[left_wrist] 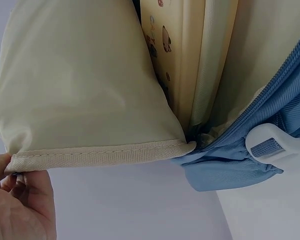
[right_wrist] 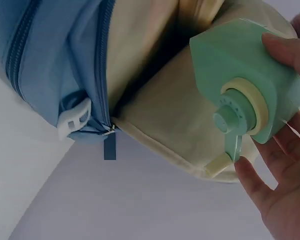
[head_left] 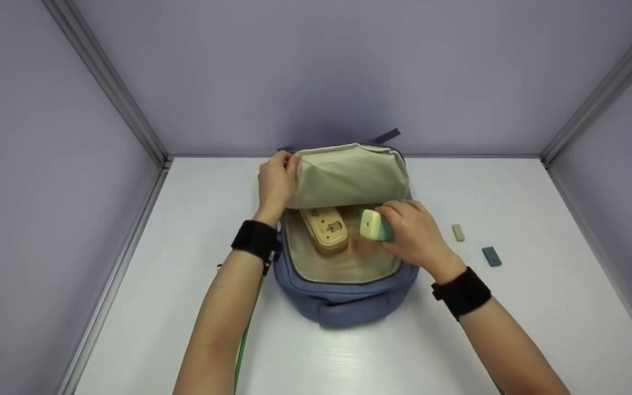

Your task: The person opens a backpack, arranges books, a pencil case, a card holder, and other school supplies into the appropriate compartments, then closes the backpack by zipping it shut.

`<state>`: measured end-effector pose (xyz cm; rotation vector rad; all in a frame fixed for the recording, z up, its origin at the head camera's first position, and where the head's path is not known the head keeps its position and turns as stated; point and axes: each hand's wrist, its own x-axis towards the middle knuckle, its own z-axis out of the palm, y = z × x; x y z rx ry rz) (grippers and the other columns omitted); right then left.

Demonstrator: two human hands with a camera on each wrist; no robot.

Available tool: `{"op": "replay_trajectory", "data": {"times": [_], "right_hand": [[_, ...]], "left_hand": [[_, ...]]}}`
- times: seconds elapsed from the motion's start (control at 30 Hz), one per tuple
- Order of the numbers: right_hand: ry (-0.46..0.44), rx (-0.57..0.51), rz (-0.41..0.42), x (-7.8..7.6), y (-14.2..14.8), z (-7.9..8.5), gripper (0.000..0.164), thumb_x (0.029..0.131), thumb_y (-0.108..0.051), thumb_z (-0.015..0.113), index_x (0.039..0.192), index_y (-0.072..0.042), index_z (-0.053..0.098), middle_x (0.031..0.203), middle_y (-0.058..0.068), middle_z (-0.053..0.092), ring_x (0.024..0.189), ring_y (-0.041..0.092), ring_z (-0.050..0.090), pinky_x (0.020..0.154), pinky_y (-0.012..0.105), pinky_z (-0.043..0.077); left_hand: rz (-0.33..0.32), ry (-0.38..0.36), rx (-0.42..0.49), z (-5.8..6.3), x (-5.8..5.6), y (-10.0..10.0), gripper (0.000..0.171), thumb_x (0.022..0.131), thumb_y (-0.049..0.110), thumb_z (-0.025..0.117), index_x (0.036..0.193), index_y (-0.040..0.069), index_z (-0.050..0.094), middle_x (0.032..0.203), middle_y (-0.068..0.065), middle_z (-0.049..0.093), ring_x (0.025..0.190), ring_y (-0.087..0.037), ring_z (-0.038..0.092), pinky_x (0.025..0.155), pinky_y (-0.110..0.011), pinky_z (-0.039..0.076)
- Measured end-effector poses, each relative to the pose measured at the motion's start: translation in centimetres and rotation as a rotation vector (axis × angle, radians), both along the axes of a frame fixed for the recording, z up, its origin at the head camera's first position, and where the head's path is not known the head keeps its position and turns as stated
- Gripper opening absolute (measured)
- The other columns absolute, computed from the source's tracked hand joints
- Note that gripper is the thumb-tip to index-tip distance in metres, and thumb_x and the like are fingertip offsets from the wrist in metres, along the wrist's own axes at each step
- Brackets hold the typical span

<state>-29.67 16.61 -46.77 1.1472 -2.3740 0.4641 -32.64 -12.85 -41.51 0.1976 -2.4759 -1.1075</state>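
Observation:
A blue backpack [head_left: 354, 307] lies unzipped on the white table, its cream lining showing. My left hand [head_left: 276, 184] pinches the edge of its raised front flap [head_left: 351, 178] at the upper left corner; the left wrist view shows thumb and fingers on the hem [left_wrist: 105, 154]. Inside the bag, toward its left side, is a cream pencil case [head_left: 329, 231] with small animal prints. Over the opening, right of that case, my right hand [head_left: 416, 236] holds a green crank pencil sharpener [right_wrist: 240, 75]. Its crank handle [right_wrist: 219, 165] points toward the flap in the right wrist view.
To the right of the backpack lie a small pale green block [head_left: 458, 232] and a small dark teal block [head_left: 491, 256]. Grey panel walls [head_left: 349, 66] enclose the table at the back and sides. A dark strap end [head_left: 386, 136] sticks up behind the bag.

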Motion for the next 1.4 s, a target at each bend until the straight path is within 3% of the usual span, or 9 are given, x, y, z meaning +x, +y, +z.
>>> {"op": "replay_trajectory", "data": {"times": [0.17,0.27,0.47,0.67,0.8,0.97,1.27,1.4], "right_hand": [[0.093,0.07,0.027,-0.6,-1.2,-2.7,0.063,0.064,-0.023,0.093,0.115,0.0,0.063,0.108,0.014,0.063,0.096,0.032,0.062,0.084,0.047,0.047],[0.149,0.104,0.034,-1.1,-1.6,-4.3,0.06,0.064,-0.016,0.092,0.115,-0.001,0.063,0.11,0.014,0.062,0.098,0.032,0.061,0.083,0.047,0.046],[0.217,0.101,-0.015,-1.8,-1.8,-6.2,0.063,0.063,-0.007,0.089,0.119,-0.015,0.062,0.109,0.018,0.053,0.092,0.036,0.053,0.071,0.047,0.043],[0.121,0.026,-0.046,-2.0,-1.8,-6.4,0.074,0.062,-0.001,0.088,0.129,-0.025,0.065,0.102,0.023,0.046,0.072,0.031,0.051,0.057,0.044,0.049],[0.01,0.023,-0.024,-1.7,-1.8,-6.3,0.065,0.071,0.005,0.082,0.129,-0.018,0.066,0.1,0.021,0.043,0.068,0.027,0.05,0.052,0.041,0.048],[-0.087,0.046,-0.013,-1.4,-1.5,-6.4,0.052,0.079,0.012,0.07,0.126,-0.011,0.068,0.095,0.016,0.044,0.071,0.025,0.049,0.058,0.04,0.046],[0.012,0.071,-0.114,-1.1,-1.8,-5.8,0.039,0.078,0.002,0.076,0.114,-0.011,0.072,0.083,0.011,0.058,0.068,0.032,0.059,0.058,0.045,0.044],[0.035,0.057,-0.105,-1.1,-2.1,-5.8,0.04,0.077,0.0,0.078,0.114,-0.012,0.073,0.075,0.01,0.062,0.064,0.031,0.06,0.058,0.044,0.048]], "left_hand": [[-0.001,0.003,0.004,-0.1,-0.1,0.0,0.03,0.102,0.03,0.055,0.097,0.004,0.069,0.074,-0.006,0.059,0.062,-0.018,0.051,0.059,-0.031,0.039],[0.001,-0.002,0.01,-0.1,-0.1,0.0,0.031,0.102,0.031,0.055,0.096,0.004,0.069,0.073,-0.005,0.059,0.063,-0.018,0.051,0.059,-0.031,0.039],[-0.002,-0.012,0.006,-0.1,0.1,0.0,0.032,0.103,0.032,0.054,0.097,0.005,0.069,0.072,-0.004,0.058,0.062,-0.018,0.051,0.058,-0.031,0.038],[-0.001,-0.009,-0.01,-0.1,0.1,0.0,0.031,0.103,0.031,0.054,0.099,0.004,0.069,0.074,-0.005,0.059,0.063,-0.018,0.051,0.06,-0.032,0.039],[0.006,0.001,-0.011,0.0,0.0,0.1,0.03,0.102,0.03,0.055,0.098,0.004,0.069,0.073,-0.005,0.059,0.063,-0.018,0.051,0.06,-0.032,0.039],[0.004,0.006,-0.015,0.0,0.1,0.3,0.031,0.102,0.03,0.055,0.095,0.003,0.069,0.072,-0.005,0.058,0.061,-0.018,0.051,0.058,-0.032,0.038],[0.007,0.019,-0.02,0.1,0.0,0.4,0.03,0.102,0.03,0.056,0.094,0.004,0.069,0.072,-0.006,0.059,0.061,-0.019,0.052,0.059,-0.032,0.039],[0.006,0.024,-0.016,0.2,0.0,0.3,0.031,0.102,0.03,0.057,0.096,0.003,0.07,0.072,-0.006,0.06,0.061,-0.018,0.051,0.059,-0.032,0.039]]}}
